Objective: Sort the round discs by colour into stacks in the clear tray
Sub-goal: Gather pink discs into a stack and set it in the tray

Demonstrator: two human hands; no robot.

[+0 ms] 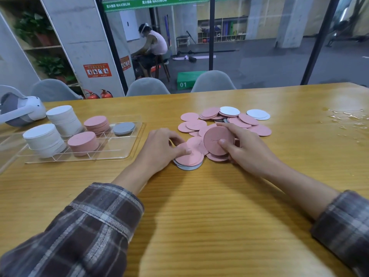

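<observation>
A loose pile of round discs (225, 120), mostly pink with a few white and grey, lies on the wooden table at centre. My right hand (245, 148) holds a small tilted stack of pink discs (214, 139) above the pile. My left hand (161, 148) presses its fingertips on pink discs (190, 156) lying over a grey one at the pile's near edge. The clear tray (119, 150) sits to the left. It holds two white stacks (45, 138), two pink stacks (82, 141) and a low grey stack (123, 127).
A white and grey headset (20, 109) rests at the table's far left, behind the tray. A wet patch (347, 120) glistens on the right of the table. Grey chairs (212, 81) stand along the far edge; a person sits beyond the glass.
</observation>
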